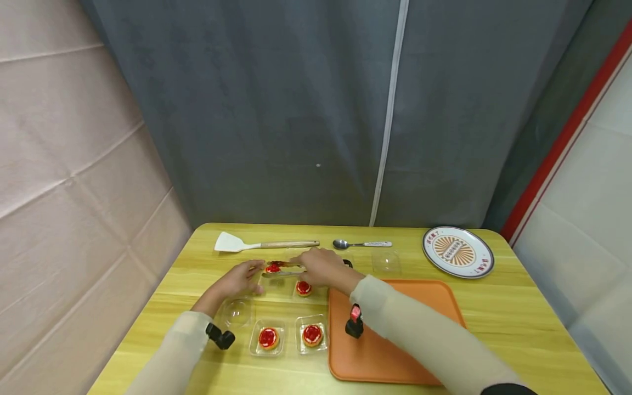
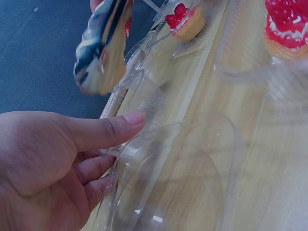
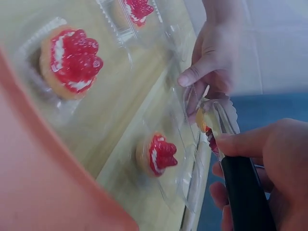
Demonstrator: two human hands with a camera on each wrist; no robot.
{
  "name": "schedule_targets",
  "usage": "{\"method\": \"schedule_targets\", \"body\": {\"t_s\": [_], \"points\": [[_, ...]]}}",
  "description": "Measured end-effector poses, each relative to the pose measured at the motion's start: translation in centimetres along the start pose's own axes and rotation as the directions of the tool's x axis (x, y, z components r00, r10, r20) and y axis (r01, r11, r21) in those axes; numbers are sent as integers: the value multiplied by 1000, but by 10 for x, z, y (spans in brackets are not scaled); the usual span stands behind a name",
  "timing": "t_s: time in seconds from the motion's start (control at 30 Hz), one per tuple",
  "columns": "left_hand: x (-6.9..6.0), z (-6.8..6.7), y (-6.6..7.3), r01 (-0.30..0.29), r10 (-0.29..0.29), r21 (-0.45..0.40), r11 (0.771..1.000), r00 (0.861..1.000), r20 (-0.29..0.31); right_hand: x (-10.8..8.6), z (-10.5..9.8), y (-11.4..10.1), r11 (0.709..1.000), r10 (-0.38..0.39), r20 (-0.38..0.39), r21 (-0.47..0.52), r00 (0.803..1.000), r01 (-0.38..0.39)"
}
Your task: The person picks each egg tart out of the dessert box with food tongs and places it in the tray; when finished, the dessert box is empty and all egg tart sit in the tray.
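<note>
My right hand (image 1: 321,266) grips metal tongs (image 1: 285,273) by their dark handle (image 3: 244,190). A small tart (image 1: 272,269) with a red fruit topping is between the tong tips, above the table's left half. My left hand (image 1: 238,281) is just left of the tips. Its thumb and fingers pinch the edge of a clear plastic box (image 2: 150,103) under the tart. Another red-topped tart (image 1: 303,288) sits in a clear box beside them. Nearer me, two more tarts, one on the left (image 1: 269,338) and one on the right (image 1: 312,335), sit in clear boxes.
An orange tray (image 1: 395,359) lies under my right forearm. Behind the hands are a white spatula (image 1: 229,242) and a spoon (image 1: 340,244). A patterned plate (image 1: 458,252) is at the back right. Another clear plastic piece (image 1: 386,262) lies behind the tray.
</note>
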State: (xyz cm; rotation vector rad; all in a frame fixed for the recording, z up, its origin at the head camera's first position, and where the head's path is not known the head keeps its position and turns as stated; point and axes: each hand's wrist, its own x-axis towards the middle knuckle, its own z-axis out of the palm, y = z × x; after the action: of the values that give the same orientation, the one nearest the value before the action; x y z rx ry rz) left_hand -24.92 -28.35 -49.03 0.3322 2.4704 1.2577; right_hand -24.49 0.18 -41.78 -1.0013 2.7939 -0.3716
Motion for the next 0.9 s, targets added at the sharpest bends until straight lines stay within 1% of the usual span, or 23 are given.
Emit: {"method": "schedule_targets", "body": {"t_s": [0.17, 0.23, 0.4, 0.53, 0.57, 0.6, 0.77, 0.8, 0.9], "points": [[-1, 0, 1, -6, 6, 7, 1000, 1000, 4, -19, -4, 14, 999, -20, -43, 26, 999, 21], [-1, 0, 2, -8, 8, 6, 1000, 1000, 6, -28, -7, 19, 999, -21, -47, 30, 999, 22], [-1, 0, 2, -7, 7, 0, 1000, 1000, 1, -55, -10, 32, 998, -19, -94, 62, 995, 25], [0, 1, 1, -6, 6, -7, 1000, 1000, 5, -77, -9, 46, 996, -13, -131, 84, 991, 24], [0, 1, 1, -15, 15, 2, 1000, 1000, 8, -83, -8, 49, 996, -13, -140, 84, 990, 25], [0, 1, 1, -8, 8, -9, 1000, 1000, 8, -88, -8, 53, 997, -10, -149, 79, 989, 22], [-1, 0, 1, -18, 18, 3, 1000, 1000, 7, -113, 0, 72, 999, 7, -188, 48, 982, 2], [-1, 0, 1, -14, 14, -2, 1000, 1000, 5, -117, 2, 75, 999, 10, -194, 39, 981, -3], [-1, 0, 1, -26, 26, 4, 1000, 1000, 7, -131, 6, 84, 999, 24, -193, 29, 981, -19]]}}
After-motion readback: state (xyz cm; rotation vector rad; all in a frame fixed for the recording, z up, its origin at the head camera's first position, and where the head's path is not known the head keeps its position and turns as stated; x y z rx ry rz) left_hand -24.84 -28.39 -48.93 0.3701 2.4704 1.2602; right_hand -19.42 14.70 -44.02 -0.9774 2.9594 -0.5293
